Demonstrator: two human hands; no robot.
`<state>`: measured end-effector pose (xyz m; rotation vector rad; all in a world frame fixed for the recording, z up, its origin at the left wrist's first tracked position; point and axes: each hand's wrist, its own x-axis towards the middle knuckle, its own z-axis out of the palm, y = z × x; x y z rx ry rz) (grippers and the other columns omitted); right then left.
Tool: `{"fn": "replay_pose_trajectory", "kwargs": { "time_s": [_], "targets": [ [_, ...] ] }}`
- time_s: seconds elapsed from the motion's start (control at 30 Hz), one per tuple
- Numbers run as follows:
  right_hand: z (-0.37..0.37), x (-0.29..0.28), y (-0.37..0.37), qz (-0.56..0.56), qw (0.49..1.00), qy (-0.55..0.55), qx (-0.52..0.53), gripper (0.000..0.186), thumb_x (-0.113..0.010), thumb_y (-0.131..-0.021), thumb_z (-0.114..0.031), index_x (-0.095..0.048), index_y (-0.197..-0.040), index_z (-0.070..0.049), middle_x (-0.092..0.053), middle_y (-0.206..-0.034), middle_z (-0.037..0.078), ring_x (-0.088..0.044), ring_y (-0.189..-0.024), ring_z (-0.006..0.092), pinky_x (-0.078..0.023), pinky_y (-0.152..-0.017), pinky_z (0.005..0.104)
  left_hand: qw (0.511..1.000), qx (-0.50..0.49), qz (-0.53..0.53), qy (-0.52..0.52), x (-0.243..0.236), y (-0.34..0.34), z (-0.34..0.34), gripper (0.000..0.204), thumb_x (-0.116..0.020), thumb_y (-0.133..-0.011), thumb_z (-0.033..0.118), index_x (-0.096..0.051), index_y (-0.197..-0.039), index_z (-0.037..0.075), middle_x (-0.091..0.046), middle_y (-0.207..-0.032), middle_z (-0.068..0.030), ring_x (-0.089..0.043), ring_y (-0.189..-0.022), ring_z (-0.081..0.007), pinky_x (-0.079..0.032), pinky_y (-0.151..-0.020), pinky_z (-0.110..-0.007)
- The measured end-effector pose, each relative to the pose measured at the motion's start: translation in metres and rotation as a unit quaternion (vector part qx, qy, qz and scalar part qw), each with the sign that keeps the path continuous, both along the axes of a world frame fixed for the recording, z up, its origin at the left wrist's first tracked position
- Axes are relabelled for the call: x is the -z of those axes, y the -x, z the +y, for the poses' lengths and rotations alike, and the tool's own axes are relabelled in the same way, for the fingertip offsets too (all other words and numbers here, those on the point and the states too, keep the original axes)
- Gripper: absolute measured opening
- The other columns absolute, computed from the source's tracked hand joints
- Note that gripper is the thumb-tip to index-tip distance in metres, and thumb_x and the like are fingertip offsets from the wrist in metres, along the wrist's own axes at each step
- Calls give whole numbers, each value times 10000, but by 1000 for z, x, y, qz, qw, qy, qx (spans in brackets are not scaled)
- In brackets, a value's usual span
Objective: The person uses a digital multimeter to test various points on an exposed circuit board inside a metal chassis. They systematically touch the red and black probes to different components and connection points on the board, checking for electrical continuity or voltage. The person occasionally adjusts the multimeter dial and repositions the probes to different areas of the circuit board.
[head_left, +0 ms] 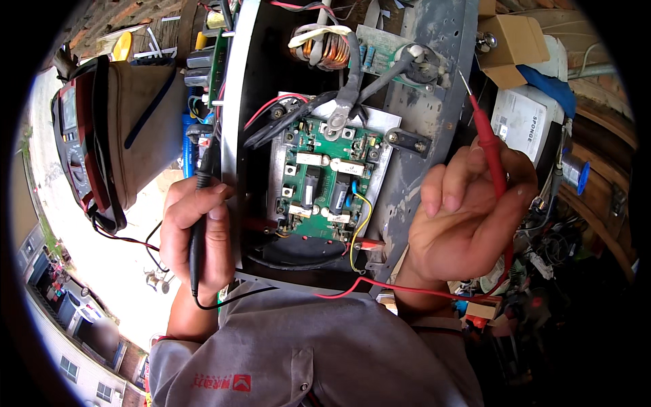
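My left hand grips a black test probe, pointed upward along the left wall of an open metal case, near a terminal at a side circuit board. My right hand holds a red test probe between thumb and curled fingers, its tip at the case's upper right edge; whether it touches cannot tell. Between the hands, inside the case, lies a green circuit board on a pale plate, with a yellow wire and black cables. A copper coil sits above it. A red lead droops across the case's bottom.
A red multimeter rests against a tan bag at left, its leads hanging down. At right are a cardboard box, a white package, a blue-rimmed spool and clutter. My torso fills the bottom.
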<state>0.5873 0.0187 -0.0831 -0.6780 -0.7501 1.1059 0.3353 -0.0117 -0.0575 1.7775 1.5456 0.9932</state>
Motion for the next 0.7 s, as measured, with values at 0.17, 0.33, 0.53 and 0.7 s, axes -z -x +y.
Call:
{"fn": "replay_pose_trajectory", "kwargs": {
  "time_s": [0.17, 0.33, 0.53, 0.7],
  "targets": [
    [0, -4, -3, -35, 999, 16, -19, 439, -321, -1063, -385, -464, -1265, -22, -575, -1142, 155, -431, -649, 107, -389, -500, 231, 998, 21, 49, -14, -15, 8, -23, 200, -536, -992, 92, -548, -1190, 75, -582, -971, -145, -503, -690, -111, -427, -603, -223],
    [-4, -6, -1, -36, 999, 23, -1, 434, -364, -1053, -385, -455, -1252, -10, -514, -1157, 182, -442, -658, 115, -422, -520, 248, 995, 0, 98, -18, -8, 6, -40, 181, -528, -997, 87, -568, -1174, 81, -582, -946, -141, -500, -670, -117, -417, -598, -236],
    [-8, -7, -3, -39, 998, 40, -38, 373, -448, -1033, -325, -417, -1273, -42, -450, -1170, 191, -452, -703, 126, -447, -560, 275, 992, -17, 115, -45, -2, 7, -47, 196, -528, -985, 55, -573, -1168, 109, -582, -863, -128, -492, -646, -138, -400, -559, -248],
    [-14, -15, -7, -50, 995, 76, -47, 354, -532, -1000, -221, -413, -1297, -69, -423, -1155, 160, -451, -726, 125, -450, -565, 279, 990, -40, 131, -33, -6, -5, -39, 197, -531, -973, 31, -575, -1143, 120, -581, -829, -118, -492, -646, -152, -405, -559, -256]
  ]
}}
